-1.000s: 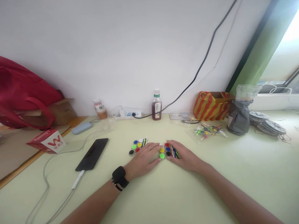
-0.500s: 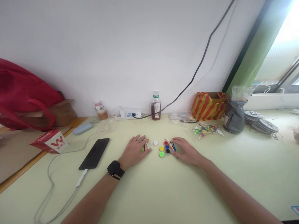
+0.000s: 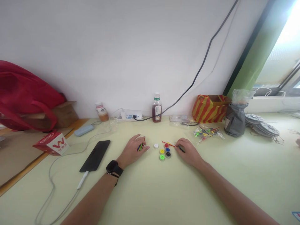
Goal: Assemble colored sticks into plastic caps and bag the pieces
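Note:
My left hand (image 3: 132, 149), with a black watch on the wrist, rests on the table, its fingers curled round a small bundle of thin coloured plastic sticks (image 3: 140, 147). They show between thumb and forefinger. Opposite it, my right hand (image 3: 188, 151) is closed over more thin sticks; a red stick (image 3: 166, 142) pokes out leftward and dark ones (image 3: 181, 149) show beneath the fingers. Between the hands lie several small round discs, among them a white disc (image 3: 156, 146), a red disc (image 3: 166, 146), a yellow disc (image 3: 162, 151), a green disc (image 3: 162, 157) and a black disc (image 3: 168, 154).
Left of my hands a black phone (image 3: 95, 155) lies on its charging cable, beside a red and white box (image 3: 52, 143). A dark drink bottle (image 3: 157, 110) and a power strip (image 3: 130, 115) stand by the wall. To the right is a bag of coloured pieces (image 3: 208, 132).
The sticks under my right hand have shifted, and the red one now points left over the discs. In my left hand the sticks have turned and sit closer in the fingers.

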The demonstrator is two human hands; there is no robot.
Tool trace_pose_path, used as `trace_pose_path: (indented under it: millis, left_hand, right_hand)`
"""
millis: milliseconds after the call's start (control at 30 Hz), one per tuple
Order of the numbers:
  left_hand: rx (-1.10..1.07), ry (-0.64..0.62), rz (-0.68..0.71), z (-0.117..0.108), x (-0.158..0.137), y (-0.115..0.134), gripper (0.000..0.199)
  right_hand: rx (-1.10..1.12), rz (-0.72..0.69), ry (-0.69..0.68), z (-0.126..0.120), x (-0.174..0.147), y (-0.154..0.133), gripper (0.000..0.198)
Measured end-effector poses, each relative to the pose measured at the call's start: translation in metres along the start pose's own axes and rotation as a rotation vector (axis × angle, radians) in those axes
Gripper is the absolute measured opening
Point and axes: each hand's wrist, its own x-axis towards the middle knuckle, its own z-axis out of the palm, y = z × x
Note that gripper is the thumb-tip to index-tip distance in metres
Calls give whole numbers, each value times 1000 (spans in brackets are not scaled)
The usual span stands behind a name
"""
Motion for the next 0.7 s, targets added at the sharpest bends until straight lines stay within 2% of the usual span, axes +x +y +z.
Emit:
trace_pose_path:
  millis: [133, 267, 367, 567, 700]
  left_hand:
    - [46, 56, 68, 3, -3, 12, 29]
    - [46, -21, 153, 6, -8, 29, 42]
    - [43, -74, 215, 10, -11, 35, 45]
    - [-21, -48, 223, 11, -8, 38, 34]
    - [-66, -63, 198, 6, -7, 48, 25]
  right_hand:
    - [10, 11, 32, 3, 2, 0, 10]
    - [34, 31, 65, 4, 4, 0, 11]
    - [63, 69, 90, 4, 6, 0, 12]
    - [84, 77, 65, 2, 6, -5, 19]
    - [105, 76, 171, -1, 5, -8, 23]
